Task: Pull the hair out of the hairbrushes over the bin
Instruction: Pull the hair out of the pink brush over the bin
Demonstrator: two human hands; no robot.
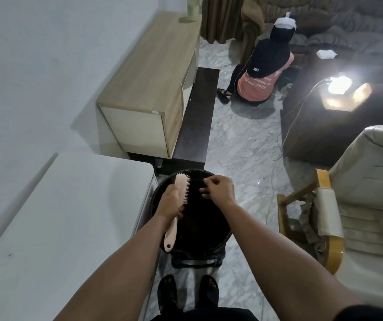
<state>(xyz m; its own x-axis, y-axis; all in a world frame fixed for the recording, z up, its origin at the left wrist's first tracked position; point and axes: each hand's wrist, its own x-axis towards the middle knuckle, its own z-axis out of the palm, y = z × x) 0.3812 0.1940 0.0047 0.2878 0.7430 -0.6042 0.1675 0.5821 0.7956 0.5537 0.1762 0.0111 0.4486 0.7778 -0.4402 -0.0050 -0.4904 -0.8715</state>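
The hairbrush [178, 200] was above the bin [192, 245], near its left edge, with the bristles turned to the right, toward the middle of the bin. It looked light and stiff, probably wood or plastic, so I think the handle just under the head was the good place to hold it, and the bristles the place to pull from. The hair itself should be very light and soft, easy to lose from the fingers.

The left hand [170, 202] was curled around the handle where it meets the head. The right hand [218, 189] hung over the middle of the bin, just right of the bristles, its fingertips pressed together as in a pinch. If there was hair between them I cannot tell, because the bin behind was dark. Both forearms reached forward over the bin.
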